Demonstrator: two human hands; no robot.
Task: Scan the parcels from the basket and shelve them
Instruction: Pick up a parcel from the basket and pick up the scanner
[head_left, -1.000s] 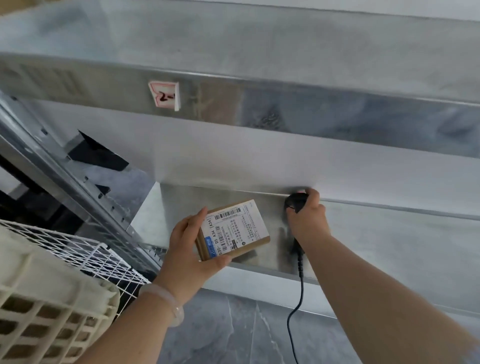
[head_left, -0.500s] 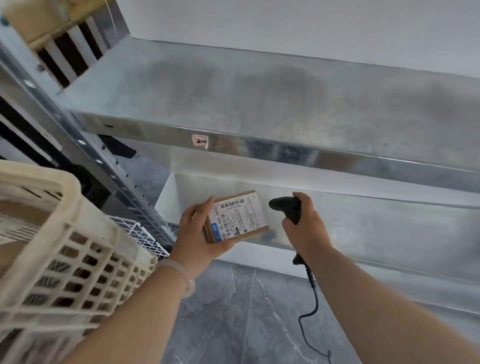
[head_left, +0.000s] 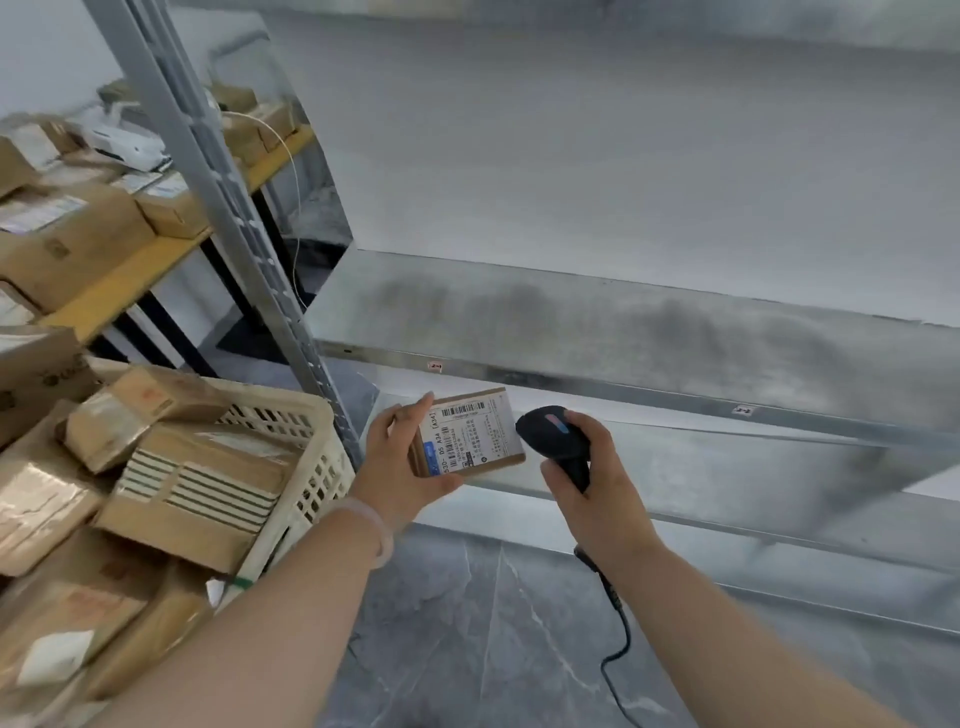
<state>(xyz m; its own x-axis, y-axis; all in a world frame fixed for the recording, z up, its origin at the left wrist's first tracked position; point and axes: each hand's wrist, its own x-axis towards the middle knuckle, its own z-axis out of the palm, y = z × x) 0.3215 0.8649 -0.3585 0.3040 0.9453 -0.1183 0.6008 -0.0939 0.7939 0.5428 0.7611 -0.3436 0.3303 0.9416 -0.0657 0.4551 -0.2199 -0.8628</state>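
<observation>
Fingers (head_left: 415, 415) of the left hand (head_left: 397, 467) clamp a small parcel (head_left: 467, 434), label up, long axis running left to right, before the shelf (head_left: 623, 332). Right hand (head_left: 597, 483) grips a scanner (head_left: 553, 434), its head just beside the parcel's right edge. Basket (head_left: 311, 431) of parcels stands left.

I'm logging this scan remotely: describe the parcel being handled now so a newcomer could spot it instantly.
Start at the metal shelving, then look just in front of its lower edge, right of the cream plastic basket. The left hand holds a small flat cardboard parcel beside the black scanner. Unlike the basket's parcels, it is held aloft, white label up, marked A34.
</observation>
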